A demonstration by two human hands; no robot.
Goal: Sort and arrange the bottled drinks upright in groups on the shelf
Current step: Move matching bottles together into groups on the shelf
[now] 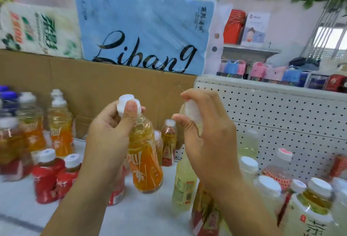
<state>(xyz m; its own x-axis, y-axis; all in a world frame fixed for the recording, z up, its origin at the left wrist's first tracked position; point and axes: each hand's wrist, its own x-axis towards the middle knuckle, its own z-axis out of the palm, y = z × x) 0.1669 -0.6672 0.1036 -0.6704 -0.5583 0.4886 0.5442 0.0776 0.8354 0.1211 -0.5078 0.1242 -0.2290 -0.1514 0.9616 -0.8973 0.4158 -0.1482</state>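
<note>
Two broad backdrops fill the upper frame: a blue wrapped pack (142,29) leaning above a brown cardboard panel (93,78), with a white pegboard (281,115) to the right. Below them runs the white shelf (142,215), crowded with bottles at both sides.

At centre, the left hand (110,134) pinches the white cap of an orange bottle (144,160), thumb across the front. Beside it, the right hand (208,142) is curled round the cap of a pale yellow bottle (185,179). Each bottle hangs below its hand, long axis near vertical and cap uppermost. Their bases sit low over the shelf, and whether they touch it cannot be told.

The coming move likely turns on one relation. The standing orange group (60,127) lies at the left of the frame, on the left hand's side. The pale bottles (247,168) stand at the right, near the pegboard, on the right hand's side. So each hand is the nearer one to its matching group, and the arms would not need to cross.

Small red-labelled bottles (47,175) cluster at lower left, just beside the left forearm, and could be knocked on the way.
</note>
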